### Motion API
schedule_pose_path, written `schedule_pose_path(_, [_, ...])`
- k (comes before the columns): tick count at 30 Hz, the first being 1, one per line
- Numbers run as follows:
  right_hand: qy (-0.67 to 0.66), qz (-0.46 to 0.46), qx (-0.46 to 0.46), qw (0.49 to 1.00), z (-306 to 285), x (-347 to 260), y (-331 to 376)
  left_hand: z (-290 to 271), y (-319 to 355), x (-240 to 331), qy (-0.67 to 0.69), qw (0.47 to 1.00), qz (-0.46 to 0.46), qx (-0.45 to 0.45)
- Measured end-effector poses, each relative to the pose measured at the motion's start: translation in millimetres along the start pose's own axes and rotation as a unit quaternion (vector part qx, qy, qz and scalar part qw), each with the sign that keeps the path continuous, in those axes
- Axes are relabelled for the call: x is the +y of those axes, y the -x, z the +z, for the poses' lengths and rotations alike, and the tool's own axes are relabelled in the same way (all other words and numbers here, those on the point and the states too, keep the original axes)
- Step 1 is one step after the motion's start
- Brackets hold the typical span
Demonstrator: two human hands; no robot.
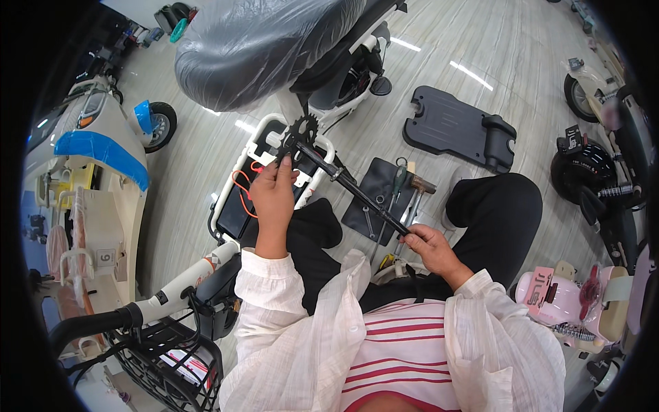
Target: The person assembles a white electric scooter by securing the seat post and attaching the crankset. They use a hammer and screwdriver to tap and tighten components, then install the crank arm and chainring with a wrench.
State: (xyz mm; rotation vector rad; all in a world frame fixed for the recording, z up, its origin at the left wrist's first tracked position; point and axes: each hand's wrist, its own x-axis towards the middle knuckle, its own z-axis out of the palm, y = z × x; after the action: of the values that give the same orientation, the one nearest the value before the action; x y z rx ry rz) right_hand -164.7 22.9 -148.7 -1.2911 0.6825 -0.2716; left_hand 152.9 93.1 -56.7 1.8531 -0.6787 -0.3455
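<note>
A dark toothed sprocket (299, 134) stands at the white-framed bike (218, 199) in front of me. My left hand (276, 184) is closed, its fingertips pinching the sprocket's lower edge. From the sprocket a long black rod (362, 198) with a metallic collar slants down to the right. My right hand (434, 248) grips the rod's near end, thumb along it. Whether rod and sprocket are joined I cannot tell. Below the left fingers an orange cable (241, 192) loops over the bike's dark deck. A plastic-wrapped seat (240, 58) rises just beyond.
On the floor to the right of the rod lies a dark mat (360, 214) with a hammer (420, 187), a green-handled screwdriver (398, 180) and wrenches. Farther right is a black panel (453, 130). A wire basket (171, 367) sits lower left. Other scooters stand along both sides.
</note>
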Motion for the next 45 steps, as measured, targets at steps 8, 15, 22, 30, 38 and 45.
schedule_pose_path(8, [-0.031,0.016,-0.009,0.999,-1,0,0,1,0,-4,-0.098,0.994,0.044,0.009])
schedule_pose_path(15, [0.088,-0.089,0.07,0.99,-1,-1,0,2,2,-4,-0.13,0.987,0.095,-0.004])
schedule_pose_path(22, [0.074,-0.085,0.08,0.99,-1,-11,-3,17,16,10,-0.168,0.965,0.156,-0.131])
schedule_pose_path(30, [-0.01,-0.022,0.056,0.998,-4,-5,-3,24,21,15,-0.192,0.949,0.199,-0.154])
schedule_pose_path(38, [-0.15,0.03,0.013,0.988,-5,5,-3,23,19,12,-0.203,0.936,0.236,-0.162])
schedule_pose_path(45, [-0.156,0.04,0.0,0.987,-3,7,-7,26,20,11,-0.202,0.94,0.237,-0.141])
